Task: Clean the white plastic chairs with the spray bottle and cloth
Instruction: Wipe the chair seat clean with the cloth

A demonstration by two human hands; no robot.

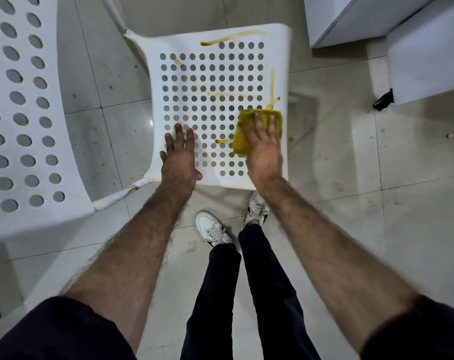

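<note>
A white plastic chair seat [215, 81] with round holes lies below me, streaked with brown stains near its far edge, right side and middle. My right hand [263, 149] presses flat on a folded yellow cloth [242, 136] at the seat's right side, just below a brown drip. My left hand [179, 157] rests flat on the seat's near left part, fingers spread, holding nothing. No spray bottle is in view.
A second white perforated chair [26, 113] fills the left side. White cabinets [415, 48] stand at the upper right, with a small black object [384, 101] at their base. My legs and white shoes [212, 228] stand on the tiled floor close to the seat's near edge.
</note>
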